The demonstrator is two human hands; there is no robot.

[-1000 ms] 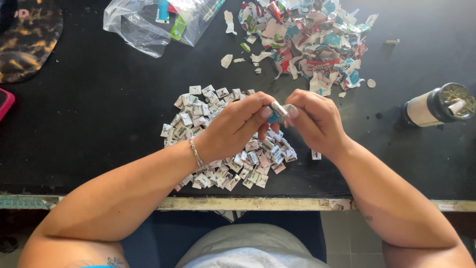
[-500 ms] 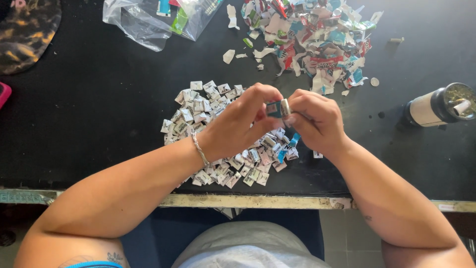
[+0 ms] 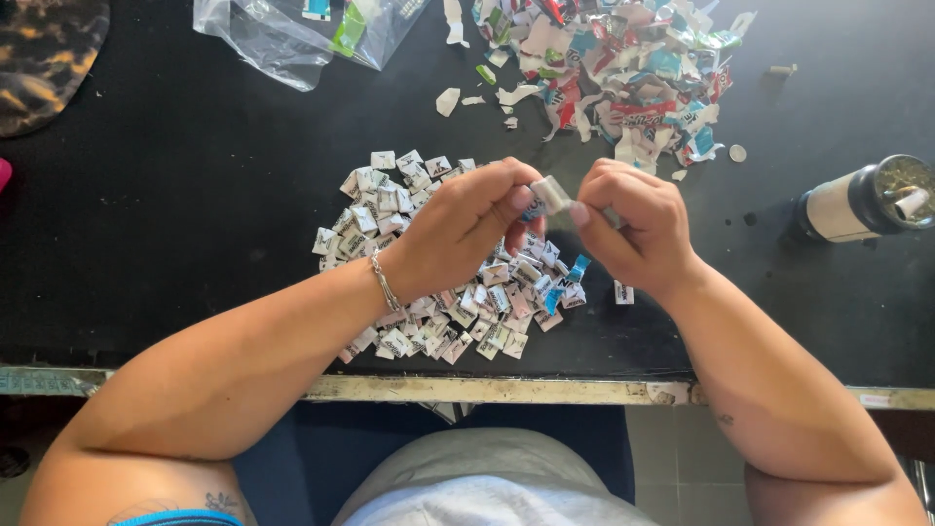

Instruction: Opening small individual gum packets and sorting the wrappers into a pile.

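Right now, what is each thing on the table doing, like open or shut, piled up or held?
Folded paper piece: held between both hands above the pile.
Left hand: grip shut on the paper piece.
Right hand: grip shut on the paper piece.
Pile of folded pieces: heaped loosely on the black table.
Torn wrappers: scattered, unfolded.
Plastic bag: open, lying flat.
Jar: on its side.

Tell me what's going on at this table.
A person's left hand and right hand pinch a small folded paper piece between their fingertips, above a heap of similar folded pieces on the black table. Torn colourful scraps, a plastic bag and a small jar lie farther back.
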